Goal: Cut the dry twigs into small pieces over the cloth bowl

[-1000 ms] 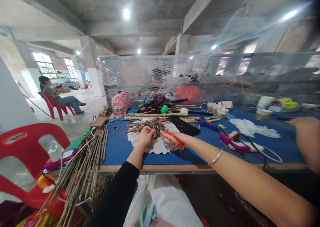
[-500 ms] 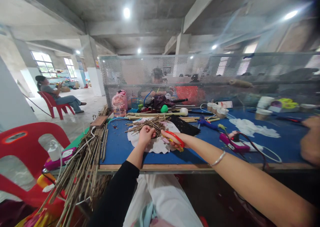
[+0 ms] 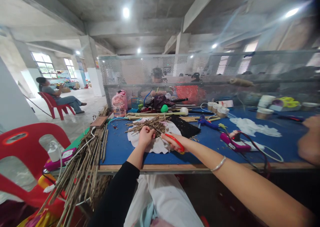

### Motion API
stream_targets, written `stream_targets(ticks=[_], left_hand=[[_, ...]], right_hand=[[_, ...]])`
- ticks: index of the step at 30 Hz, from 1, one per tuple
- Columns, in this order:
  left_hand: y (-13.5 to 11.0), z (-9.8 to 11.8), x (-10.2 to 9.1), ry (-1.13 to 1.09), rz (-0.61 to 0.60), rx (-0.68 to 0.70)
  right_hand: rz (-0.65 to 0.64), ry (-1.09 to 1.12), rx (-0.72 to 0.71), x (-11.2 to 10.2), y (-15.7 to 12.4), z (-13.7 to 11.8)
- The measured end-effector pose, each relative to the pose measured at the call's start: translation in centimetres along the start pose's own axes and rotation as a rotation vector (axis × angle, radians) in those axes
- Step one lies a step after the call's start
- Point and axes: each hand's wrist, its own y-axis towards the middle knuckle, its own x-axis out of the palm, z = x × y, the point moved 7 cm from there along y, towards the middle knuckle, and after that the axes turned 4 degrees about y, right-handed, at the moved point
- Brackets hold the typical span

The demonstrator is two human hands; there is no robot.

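My left hand is closed in a pinch at the near edge of a pile of short cut twigs. What it pinches looks like a thin twig, mostly hidden by the fingers. Red-handled scissors are in my right hand, its fingers wrapped round the handles. Their blades point left, the tips close to my left fingertips. Beneath both hands and the pile lies a round white cloth or paper sheet with a wavy edge, on the blue tabletop.
Long dry sticks lean over the table's left end, crossed by a white cable. Black cloth, a glue gun, a purple power strip and paper cups lie rightward. Another person's arm is at the right edge. A mesh screen stands behind.
The scissor handles have drawn closer together in my right hand, and the blades now reach my left fingertips. My left hand has barely moved.
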Motion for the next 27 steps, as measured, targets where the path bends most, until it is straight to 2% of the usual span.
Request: stream_targets(ticks=[2, 4, 8, 10, 12, 15, 19, 21, 27], left_hand=[[0.0, 0.1, -0.5, 0.081, 0.043, 0.009], [0.0, 0.2, -1.0, 0.157, 0.089, 0.021], [-0.2, 1.1, -2.7, 0.298, 0.25, 0.123], [-0.2, 1.8, -3.4, 0.372, 0.328, 0.177], [0.0, 2.6, -3.9, 0.478, 0.375, 0.222], [1.0, 3.9, -3.7, 0.737, 0.376, 0.278], [2.8, 4.1, -4.3, 1.028, 0.364, 0.155], [3.5, 4.1, -4.9, 1.059, 0.337, 0.101], [4.6, 5.9, -6.2, 1.032, 0.247, 0.134]], right_hand=[[0.015, -0.02, 0.113, -0.5, -1.0, 0.3], [-0.046, 0.081, 0.145, -0.4, -2.1, 0.3], [-0.313, 0.409, 0.117, 1.0, -3.8, 0.5], [-0.364, 0.537, 0.078, 1.4, -4.0, 1.1], [-0.358, 0.638, 0.024, 1.5, -3.8, 1.7], [-0.317, 0.727, -0.077, 1.3, -3.6, 2.3], [-0.3, 0.742, -0.145, 1.1, -3.9, 2.4], [-0.28, 0.731, -0.162, 1.0, -4.0, 2.4], [-0.277, 0.71, -0.156, 1.2, -4.0, 2.3]])
